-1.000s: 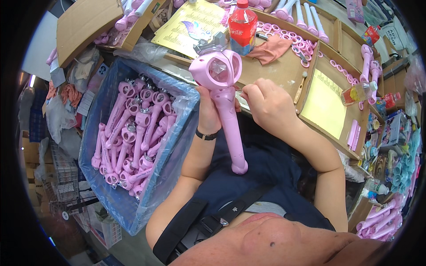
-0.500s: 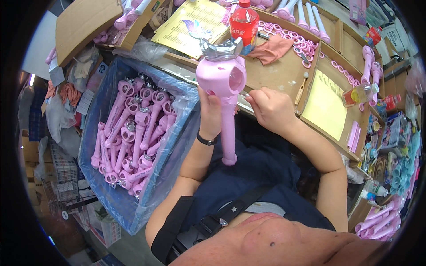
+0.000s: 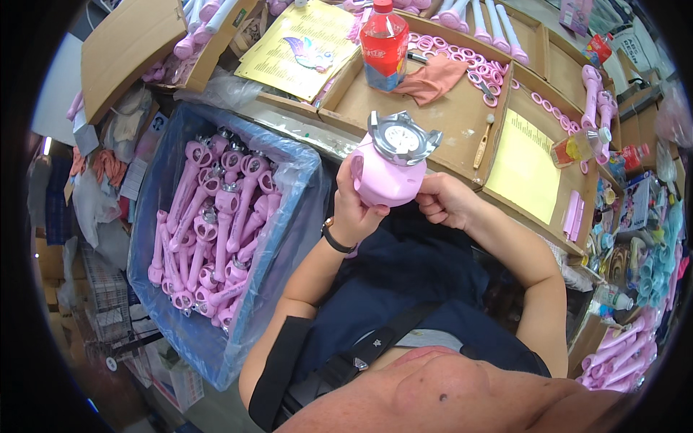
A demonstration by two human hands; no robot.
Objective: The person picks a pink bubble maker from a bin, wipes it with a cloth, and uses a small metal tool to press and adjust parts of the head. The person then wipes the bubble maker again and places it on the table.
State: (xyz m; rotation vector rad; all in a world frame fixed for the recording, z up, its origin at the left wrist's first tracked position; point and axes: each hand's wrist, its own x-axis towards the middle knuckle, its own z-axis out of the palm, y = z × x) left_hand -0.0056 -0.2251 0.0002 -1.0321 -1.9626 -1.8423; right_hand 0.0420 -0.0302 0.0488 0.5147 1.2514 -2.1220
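As L hand (image 3: 352, 220) is gripping pink wand (image 3: 390, 180), ideally steadily, R hand (image 3: 446, 198) is resting tightly bunched alongside, contents unclear.

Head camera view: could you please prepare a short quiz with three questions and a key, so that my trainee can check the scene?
1. Multiple choice: the left hand holds (a) the pink wand, (b) the red-capped bottle, (c) the orange cloth.
2. True or false: the small brush lies on top of the yellow sheet.
3. Fill in: the blue bin at the person's left holds many pink ____.

Key: 1. a. 2. False; it lies in the cardboard tray, to the left of that sheet. 3. wands.
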